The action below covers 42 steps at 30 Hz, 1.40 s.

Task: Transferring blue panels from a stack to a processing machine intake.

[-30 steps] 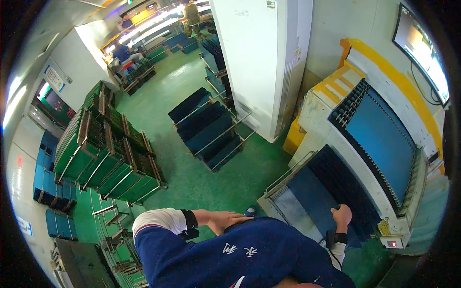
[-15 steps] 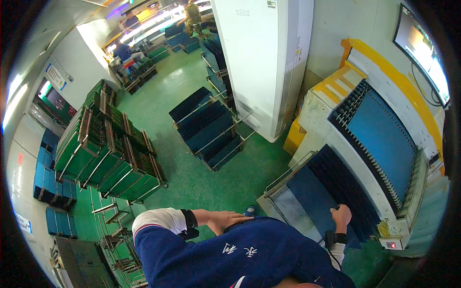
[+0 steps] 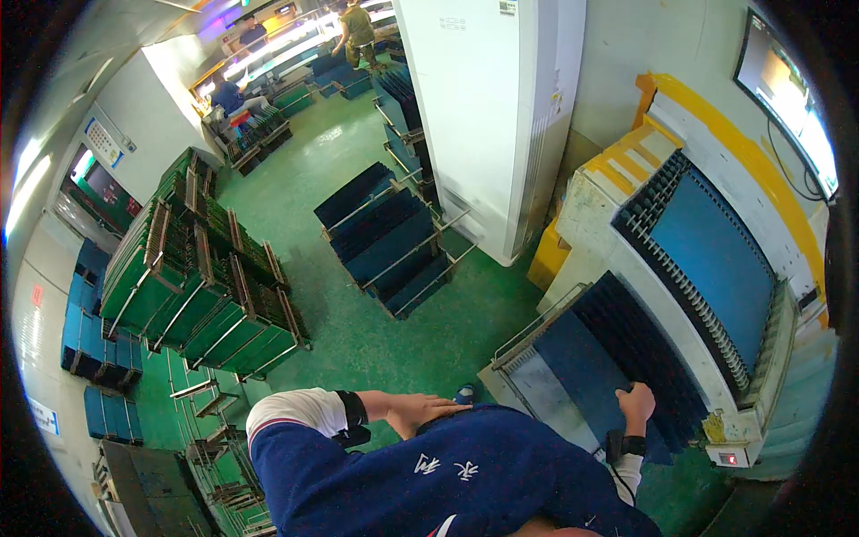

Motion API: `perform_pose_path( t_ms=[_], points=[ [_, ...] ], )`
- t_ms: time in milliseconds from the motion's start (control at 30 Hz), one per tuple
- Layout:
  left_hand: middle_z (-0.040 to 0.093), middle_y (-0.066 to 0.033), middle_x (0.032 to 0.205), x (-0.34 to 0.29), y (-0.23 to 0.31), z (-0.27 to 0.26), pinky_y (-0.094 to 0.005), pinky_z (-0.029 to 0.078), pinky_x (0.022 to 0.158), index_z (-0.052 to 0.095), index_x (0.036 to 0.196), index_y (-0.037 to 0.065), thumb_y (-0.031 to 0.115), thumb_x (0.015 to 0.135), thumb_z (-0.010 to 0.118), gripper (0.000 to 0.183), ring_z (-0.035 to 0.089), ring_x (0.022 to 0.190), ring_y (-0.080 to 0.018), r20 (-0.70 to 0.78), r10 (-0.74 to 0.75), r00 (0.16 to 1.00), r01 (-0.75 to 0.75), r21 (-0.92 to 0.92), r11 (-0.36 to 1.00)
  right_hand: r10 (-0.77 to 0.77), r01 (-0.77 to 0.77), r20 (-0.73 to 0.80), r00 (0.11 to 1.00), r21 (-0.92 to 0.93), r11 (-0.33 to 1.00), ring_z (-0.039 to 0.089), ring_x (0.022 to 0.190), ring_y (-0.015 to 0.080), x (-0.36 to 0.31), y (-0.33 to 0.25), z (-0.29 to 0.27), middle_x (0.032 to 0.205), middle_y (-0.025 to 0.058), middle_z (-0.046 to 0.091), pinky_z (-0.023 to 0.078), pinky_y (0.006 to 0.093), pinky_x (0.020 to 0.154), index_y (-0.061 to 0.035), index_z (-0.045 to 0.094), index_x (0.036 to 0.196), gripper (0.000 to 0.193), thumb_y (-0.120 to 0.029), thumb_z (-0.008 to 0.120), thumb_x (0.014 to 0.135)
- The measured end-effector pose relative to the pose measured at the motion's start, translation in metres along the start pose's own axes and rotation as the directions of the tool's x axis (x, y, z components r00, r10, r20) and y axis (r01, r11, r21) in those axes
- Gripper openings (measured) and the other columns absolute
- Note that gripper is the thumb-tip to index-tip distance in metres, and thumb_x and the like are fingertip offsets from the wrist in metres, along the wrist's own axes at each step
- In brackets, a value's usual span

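Note:
My left hand (image 3: 419, 413) lies flat against the front of my dark blue shirt (image 3: 394, 465) at the waist, fingers stretched out and holding nothing. On the right, my right hand (image 3: 637, 404) is closed over the edge of a dark blue panel (image 3: 582, 353). That panel leans in a metal rack (image 3: 514, 353), in front of a tight row of similar dark panels (image 3: 640, 327). My fingertips are partly hidden, so how far they wrap round the edge cannot be made out. A pale flat base (image 3: 541, 385) shows on the near left side of the rack.
Right of the rack stands a machine with rollers (image 3: 707, 318) carrying a blue panel (image 3: 711, 237). A white cabinet (image 3: 488, 116) rises ahead. Racks of blue panels (image 3: 385, 237) and green panels (image 3: 197, 295) stand on the green floor. People (image 3: 358, 34) work at a lit bench far off.
My hands and the panel stay practically where they were. Far off, the standing person at the lit bench has shifted posture slightly.

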<state>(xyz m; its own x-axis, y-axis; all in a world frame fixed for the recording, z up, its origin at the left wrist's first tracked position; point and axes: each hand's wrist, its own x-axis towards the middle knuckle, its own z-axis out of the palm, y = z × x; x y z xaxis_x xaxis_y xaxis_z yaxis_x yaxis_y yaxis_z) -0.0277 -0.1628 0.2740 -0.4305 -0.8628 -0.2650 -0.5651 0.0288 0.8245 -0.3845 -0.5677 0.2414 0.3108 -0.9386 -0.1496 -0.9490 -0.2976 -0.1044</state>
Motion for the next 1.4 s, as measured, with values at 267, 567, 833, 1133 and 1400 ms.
perform_pose_path(
  t_ms=[267, 567, 833, 1133, 1400],
  points=[
    [0.033, -0.0262, 0.155, -0.002, -0.005, -0.001, -0.0518, 0.032, 0.116, 0.007, 0.163, 0.015, 0.040, 0.054, 0.085, 0.137, 0.038, 0.140, -0.0456, -0.014, 0.013, 1.000, -0.013, -0.003, 1.000, 0.026, -0.026, 0.002, 1.000, -0.006, 1.000, 0.069, 0.102, 0.0345, -0.001, -0.003, -0.001, 0.108, 0.0159, 0.074, 0.054, 0.0447, 0.088, -0.0078, 0.076, 0.107, 0.047, -0.036, 0.085, 0.071],
    [0.033, -0.0271, 0.155, -0.002, -0.011, -0.002, -0.0520, 0.032, 0.116, 0.006, 0.163, 0.015, 0.040, 0.051, 0.086, 0.139, 0.037, 0.141, -0.0454, 0.003, 0.015, 1.000, -0.015, -0.004, 1.000, 0.017, -0.017, 0.000, 1.000, -0.014, 1.000, 0.070, 0.102, 0.0343, 0.000, 0.001, 0.003, 0.107, 0.0158, 0.074, 0.055, 0.0443, 0.087, -0.0077, 0.076, 0.107, 0.047, -0.036, 0.084, 0.071],
    [0.033, -0.0272, 0.155, -0.002, -0.013, -0.002, -0.0520, 0.030, 0.118, 0.005, 0.163, 0.016, 0.038, 0.050, 0.088, 0.142, 0.036, 0.142, -0.0450, 0.017, -0.002, 1.000, 0.002, -0.006, 1.000, 0.059, -0.059, 0.041, 0.997, -0.007, 0.998, 0.069, 0.106, 0.0345, -0.001, -0.005, -0.003, 0.112, 0.0172, 0.073, 0.053, 0.0435, 0.091, -0.0060, 0.074, 0.112, 0.050, -0.033, 0.085, 0.071],
    [0.033, -0.0286, 0.154, -0.002, -0.011, -0.003, -0.0521, 0.030, 0.118, 0.006, 0.163, 0.015, 0.037, 0.051, 0.088, 0.140, 0.034, 0.143, -0.0458, 0.008, 0.013, 1.000, -0.013, -0.042, 0.999, 0.082, -0.081, 0.085, 0.993, -0.017, 0.997, 0.068, 0.110, 0.0341, -0.004, -0.013, -0.014, 0.116, 0.0177, 0.072, 0.053, 0.0426, 0.094, -0.0054, 0.073, 0.116, 0.054, -0.033, 0.085, 0.072],
    [0.032, -0.0267, 0.156, -0.003, -0.007, -0.004, -0.0516, 0.031, 0.118, 0.006, 0.163, 0.014, 0.038, 0.051, 0.087, 0.140, 0.036, 0.143, -0.0442, 0.007, 0.010, 1.000, -0.010, -0.013, 1.000, 0.014, -0.014, -0.022, 1.000, -0.022, 1.000, 0.070, 0.101, 0.0349, -0.001, -0.002, 0.002, 0.107, 0.0159, 0.073, 0.055, 0.0453, 0.087, -0.0078, 0.075, 0.105, 0.044, -0.034, 0.085, 0.071]
  ],
)
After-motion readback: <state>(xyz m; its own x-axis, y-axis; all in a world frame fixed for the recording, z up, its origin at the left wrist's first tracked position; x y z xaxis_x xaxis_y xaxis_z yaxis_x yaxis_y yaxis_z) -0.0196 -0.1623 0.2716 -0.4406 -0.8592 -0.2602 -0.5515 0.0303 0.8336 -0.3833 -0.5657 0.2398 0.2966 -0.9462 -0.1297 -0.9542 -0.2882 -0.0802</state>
